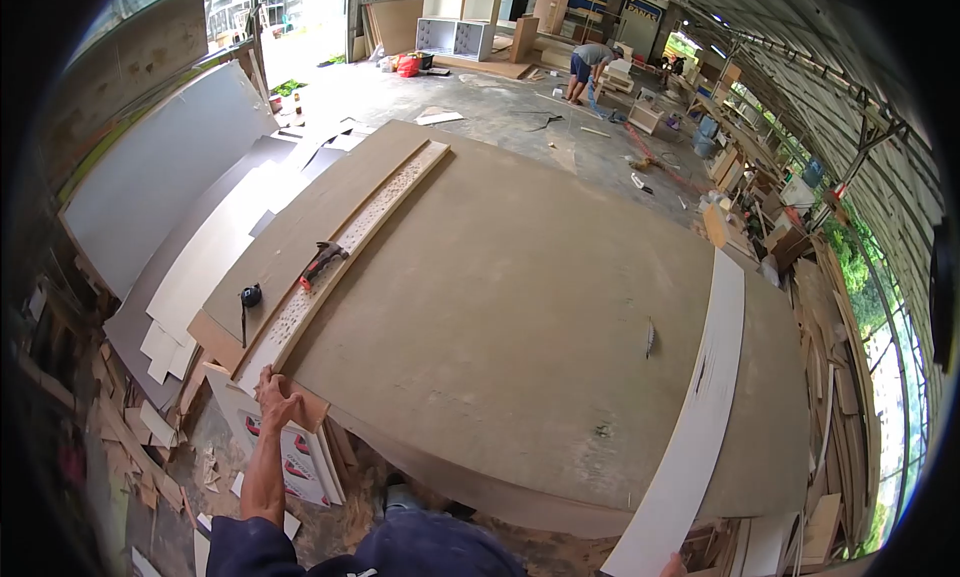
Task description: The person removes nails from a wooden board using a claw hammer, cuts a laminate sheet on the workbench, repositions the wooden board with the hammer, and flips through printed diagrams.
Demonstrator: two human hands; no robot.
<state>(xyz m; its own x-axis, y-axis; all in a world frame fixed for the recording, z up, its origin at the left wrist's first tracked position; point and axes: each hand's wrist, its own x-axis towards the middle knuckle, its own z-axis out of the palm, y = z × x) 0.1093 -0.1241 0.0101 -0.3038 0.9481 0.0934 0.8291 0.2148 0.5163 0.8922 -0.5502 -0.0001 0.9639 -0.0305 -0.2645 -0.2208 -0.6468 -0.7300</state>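
Note:
My left hand (pixel 277 397) is at the near end of a long narrow wooden panel (pixel 350 239) with a speckled strip, its fingers bent over the end. On that panel lies a hammer (pixel 321 265) with a red and black handle. A black tape measure (pixel 250 296) sits left of it. At the bottom right, my right hand (pixel 674 565) touches the near end of a long white strip (pixel 700 397); only its fingertips show. Both pieces lie on a large brown board (pixel 500 307). A small slim object (pixel 650 337) rests on the board near the white strip.
White sheets (pixel 220 217) and a leaning panel (pixel 150 177) stand on the left. Wood offcuts (pixel 835 377) are piled at the right. Further back are a bending person (pixel 588 69), cabinets (pixel 455 37) and a red bag (pixel 408 66) on the concrete floor (pixel 500 107).

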